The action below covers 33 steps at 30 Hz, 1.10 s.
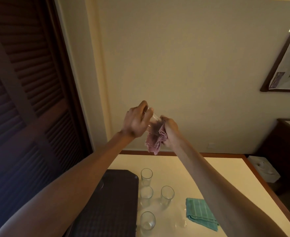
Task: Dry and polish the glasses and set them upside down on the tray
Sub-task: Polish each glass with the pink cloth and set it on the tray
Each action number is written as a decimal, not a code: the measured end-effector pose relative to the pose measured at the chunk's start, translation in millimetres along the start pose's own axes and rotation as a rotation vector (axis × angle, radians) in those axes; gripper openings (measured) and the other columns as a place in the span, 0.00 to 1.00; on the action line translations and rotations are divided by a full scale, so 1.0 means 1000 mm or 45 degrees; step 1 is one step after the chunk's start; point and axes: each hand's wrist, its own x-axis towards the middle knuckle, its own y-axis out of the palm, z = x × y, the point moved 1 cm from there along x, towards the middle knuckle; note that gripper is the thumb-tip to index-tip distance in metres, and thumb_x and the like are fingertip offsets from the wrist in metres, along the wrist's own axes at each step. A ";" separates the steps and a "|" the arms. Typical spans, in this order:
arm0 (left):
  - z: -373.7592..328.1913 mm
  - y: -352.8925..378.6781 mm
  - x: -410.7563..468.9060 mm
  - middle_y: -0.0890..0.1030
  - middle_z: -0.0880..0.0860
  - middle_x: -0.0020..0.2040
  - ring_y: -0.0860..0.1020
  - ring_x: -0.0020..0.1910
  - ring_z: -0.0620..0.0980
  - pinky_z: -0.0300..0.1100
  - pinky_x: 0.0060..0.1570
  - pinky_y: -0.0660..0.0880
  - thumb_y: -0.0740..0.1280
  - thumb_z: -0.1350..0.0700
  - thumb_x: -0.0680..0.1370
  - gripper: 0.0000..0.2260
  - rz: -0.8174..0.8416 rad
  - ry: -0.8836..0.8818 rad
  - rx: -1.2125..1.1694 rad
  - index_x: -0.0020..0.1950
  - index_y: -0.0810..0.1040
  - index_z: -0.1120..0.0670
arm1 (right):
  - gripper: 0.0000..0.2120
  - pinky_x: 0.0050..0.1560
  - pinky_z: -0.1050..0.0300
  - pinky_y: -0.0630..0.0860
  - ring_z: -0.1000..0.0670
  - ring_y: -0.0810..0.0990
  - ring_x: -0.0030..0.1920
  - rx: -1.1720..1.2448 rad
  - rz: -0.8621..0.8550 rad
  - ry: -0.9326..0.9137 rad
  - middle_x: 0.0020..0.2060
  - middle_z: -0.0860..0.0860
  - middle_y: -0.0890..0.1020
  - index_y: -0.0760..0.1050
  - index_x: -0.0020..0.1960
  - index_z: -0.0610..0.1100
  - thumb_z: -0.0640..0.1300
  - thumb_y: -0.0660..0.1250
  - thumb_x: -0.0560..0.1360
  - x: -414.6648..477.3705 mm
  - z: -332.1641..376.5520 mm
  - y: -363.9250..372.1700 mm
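Tray (106,202) on cream table (183,166), beige wall (175,65)

The tray (113,199) lies left on the surface (183,165), four glasses (167,194) stand just right of it, a folded cloth (199,212) right of them; above, the left hand (135,121) holds a fifth glass (153,117), the right hand (170,130) a second cloth (155,139) against it.

Tilted glass (153,117) (pink cloth (155,142) inside)

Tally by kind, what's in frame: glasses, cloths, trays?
Glasses: 5 (held glass, four table glasses)
Cloths: 2 (purple cloth, teal cloth)
Trays: 1 (dark tray)
Total: 8
Faint round shape on the tray: cannot tell.
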 end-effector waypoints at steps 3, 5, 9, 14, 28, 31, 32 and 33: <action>-0.013 0.007 0.006 0.80 0.59 0.46 0.79 0.49 0.62 0.53 0.48 0.74 0.51 0.42 0.81 0.22 0.151 -0.641 -0.165 0.52 0.76 0.58 | 0.21 0.36 0.58 0.75 0.49 0.79 0.30 -0.011 -0.097 -0.287 0.25 0.47 0.81 0.76 0.45 0.39 0.51 0.53 0.84 -0.004 -0.004 0.006; -0.018 0.007 0.008 0.81 0.64 0.57 0.79 0.57 0.64 0.55 0.57 0.76 0.50 0.42 0.82 0.25 0.251 -0.844 -0.157 0.59 0.77 0.59 | 0.23 0.30 0.61 0.72 0.52 0.76 0.24 -0.079 -0.090 -0.388 0.21 0.50 0.78 0.75 0.43 0.39 0.50 0.50 0.85 -0.007 -0.002 0.004; -0.018 0.004 0.002 0.75 0.54 0.35 0.74 0.34 0.53 0.45 0.35 0.69 0.54 0.43 0.81 0.20 -0.031 -0.260 -0.071 0.45 0.73 0.58 | 0.15 0.37 0.55 0.75 0.48 0.77 0.32 -0.174 0.074 -0.082 0.32 0.44 0.78 0.75 0.45 0.39 0.46 0.56 0.83 -0.009 0.014 -0.008; -0.004 0.009 -0.003 0.73 0.53 0.32 0.72 0.29 0.54 0.47 0.30 0.68 0.55 0.46 0.84 0.17 -0.120 0.164 -0.048 0.46 0.71 0.58 | 0.11 0.38 0.55 0.76 0.47 0.78 0.33 -0.157 0.149 -0.009 0.32 0.44 0.79 0.75 0.49 0.38 0.44 0.58 0.81 -0.004 0.017 -0.014; 0.003 0.042 -0.005 0.72 0.51 0.32 0.70 0.27 0.51 0.42 0.28 0.65 0.55 0.46 0.84 0.16 -0.149 0.170 0.025 0.47 0.72 0.57 | 0.11 0.36 0.56 0.77 0.46 0.80 0.37 -0.315 0.166 0.088 0.39 0.42 0.80 0.74 0.53 0.38 0.44 0.57 0.81 0.021 0.013 -0.040; -0.004 0.056 -0.003 0.73 0.52 0.34 0.71 0.33 0.50 0.43 0.33 0.66 0.53 0.42 0.80 0.20 -0.090 -0.357 -0.134 0.45 0.73 0.57 | 0.19 0.40 0.55 0.77 0.46 0.81 0.38 -0.257 0.076 -0.103 0.39 0.39 0.82 0.76 0.52 0.38 0.52 0.56 0.83 0.037 -0.002 -0.041; -0.007 0.061 -0.001 0.74 0.52 0.36 0.72 0.36 0.50 0.43 0.35 0.66 0.51 0.40 0.78 0.22 -0.039 -0.595 -0.211 0.45 0.74 0.56 | 0.22 0.38 0.56 0.78 0.46 0.81 0.36 -0.286 0.044 -0.238 0.40 0.37 0.83 0.77 0.52 0.36 0.54 0.54 0.84 0.043 -0.007 -0.041; -0.010 0.064 0.001 0.75 0.53 0.38 0.73 0.37 0.50 0.43 0.36 0.67 0.50 0.39 0.76 0.23 0.002 -0.767 -0.246 0.45 0.75 0.56 | 0.24 0.34 0.58 0.77 0.48 0.82 0.34 -0.322 0.018 -0.369 0.39 0.37 0.83 0.76 0.51 0.35 0.54 0.52 0.84 0.046 -0.010 -0.042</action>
